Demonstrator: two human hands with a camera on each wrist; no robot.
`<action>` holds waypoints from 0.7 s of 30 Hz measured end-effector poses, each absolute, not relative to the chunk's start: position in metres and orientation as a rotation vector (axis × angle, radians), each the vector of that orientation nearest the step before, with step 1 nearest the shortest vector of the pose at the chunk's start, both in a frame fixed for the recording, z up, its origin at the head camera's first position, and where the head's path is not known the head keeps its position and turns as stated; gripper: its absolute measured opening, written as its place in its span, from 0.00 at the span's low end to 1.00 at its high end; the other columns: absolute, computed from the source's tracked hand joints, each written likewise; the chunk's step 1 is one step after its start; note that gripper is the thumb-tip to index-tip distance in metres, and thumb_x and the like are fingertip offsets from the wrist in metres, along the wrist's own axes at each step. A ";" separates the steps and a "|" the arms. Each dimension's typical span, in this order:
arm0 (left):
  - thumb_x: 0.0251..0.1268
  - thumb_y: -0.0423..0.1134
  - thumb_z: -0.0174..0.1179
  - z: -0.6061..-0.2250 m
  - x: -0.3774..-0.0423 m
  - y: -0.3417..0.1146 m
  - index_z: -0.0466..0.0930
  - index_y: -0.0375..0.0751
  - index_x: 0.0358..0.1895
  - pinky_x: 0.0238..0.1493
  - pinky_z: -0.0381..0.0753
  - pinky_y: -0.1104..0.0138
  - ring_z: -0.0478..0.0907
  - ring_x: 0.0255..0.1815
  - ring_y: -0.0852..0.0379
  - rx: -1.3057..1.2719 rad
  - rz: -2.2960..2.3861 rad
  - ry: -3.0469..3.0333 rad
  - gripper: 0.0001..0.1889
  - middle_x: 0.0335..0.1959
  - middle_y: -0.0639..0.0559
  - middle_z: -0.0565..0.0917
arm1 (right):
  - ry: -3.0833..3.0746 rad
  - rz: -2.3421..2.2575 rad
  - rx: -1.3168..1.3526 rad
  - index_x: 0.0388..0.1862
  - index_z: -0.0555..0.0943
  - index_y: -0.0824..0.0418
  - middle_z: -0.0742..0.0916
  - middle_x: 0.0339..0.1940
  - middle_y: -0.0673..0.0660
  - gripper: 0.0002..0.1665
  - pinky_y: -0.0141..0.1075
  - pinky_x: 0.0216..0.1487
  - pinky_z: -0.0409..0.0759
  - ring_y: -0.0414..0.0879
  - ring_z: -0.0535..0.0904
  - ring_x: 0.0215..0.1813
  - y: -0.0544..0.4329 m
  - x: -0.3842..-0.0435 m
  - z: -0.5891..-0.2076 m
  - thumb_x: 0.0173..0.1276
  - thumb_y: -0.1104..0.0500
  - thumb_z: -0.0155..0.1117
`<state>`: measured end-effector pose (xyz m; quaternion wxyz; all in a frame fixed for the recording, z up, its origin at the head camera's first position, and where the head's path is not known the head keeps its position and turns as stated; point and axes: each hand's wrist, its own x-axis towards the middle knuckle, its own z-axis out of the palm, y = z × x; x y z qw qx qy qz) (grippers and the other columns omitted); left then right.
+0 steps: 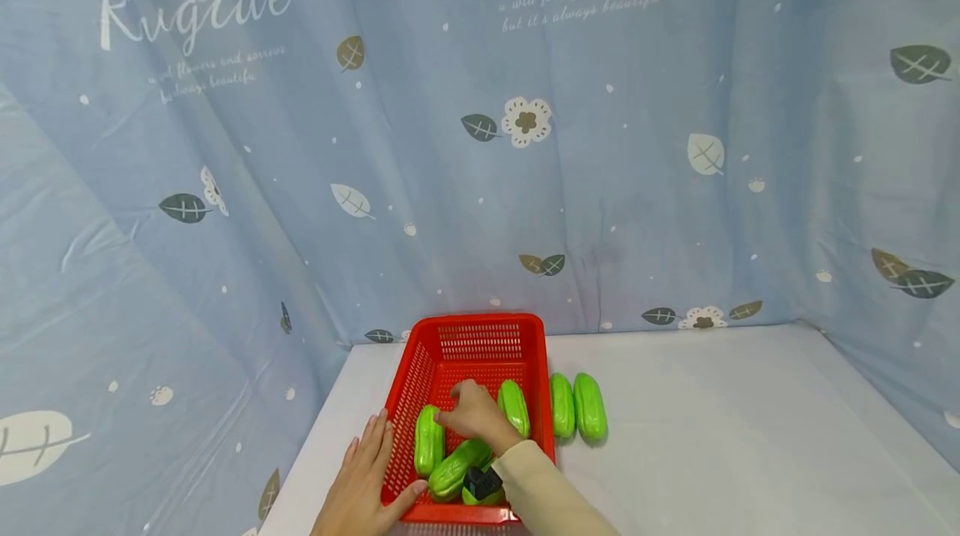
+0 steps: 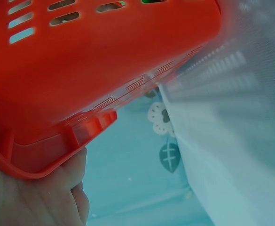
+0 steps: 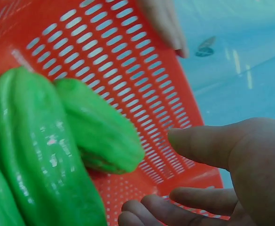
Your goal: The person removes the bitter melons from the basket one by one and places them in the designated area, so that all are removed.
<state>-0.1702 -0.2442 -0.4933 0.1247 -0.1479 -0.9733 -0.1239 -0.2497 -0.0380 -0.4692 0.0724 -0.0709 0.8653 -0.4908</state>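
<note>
A red plastic basket (image 1: 480,320) holds several shiny green ridged gourds, among them a left one (image 1: 428,443), a slanted one (image 1: 458,470) and one by the right wall (image 1: 513,404). Over the basket's inside, my right hand (image 1: 477,416) hangs with fingers loosely bent. In the right wrist view a gap shows between its thumb and fingers, with no gourd in it; a gourd (image 3: 97,125) lies just beyond the thumb tip. My left hand (image 1: 360,482) rests along the basket's left rim, fingers extended. The left wrist view shows that hand (image 2: 38,200) under the rim's lip.
Two more green gourds (image 1: 589,408) lie side by side on the white table (image 1: 712,428), right against the basket's outer right side. A blue patterned curtain (image 1: 622,211) rises behind the table and along its left side. A black wrist camera (image 1: 482,483) sits at my right wrist.
</note>
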 end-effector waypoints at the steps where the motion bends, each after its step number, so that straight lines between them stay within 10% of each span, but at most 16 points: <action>1: 0.62 0.68 0.62 -0.494 -0.170 -0.244 0.66 0.29 0.76 0.74 0.66 0.36 0.63 0.80 0.35 -0.431 -0.352 -2.835 0.51 0.80 0.36 0.66 | 2.604 -1.467 -0.211 0.59 0.80 0.75 0.85 0.57 0.71 0.30 0.61 0.54 0.84 0.66 0.84 0.56 -0.038 -0.249 -0.470 0.65 0.56 0.75; 21: 0.62 0.69 0.62 -0.491 -0.170 -0.243 0.66 0.30 0.76 0.76 0.63 0.36 0.60 0.82 0.35 -0.403 -0.384 -2.882 0.52 0.81 0.36 0.64 | 2.677 -1.309 -0.207 0.46 0.82 0.72 0.86 0.42 0.64 0.24 0.49 0.40 0.83 0.54 0.81 0.42 -0.042 -0.246 -0.471 0.59 0.58 0.80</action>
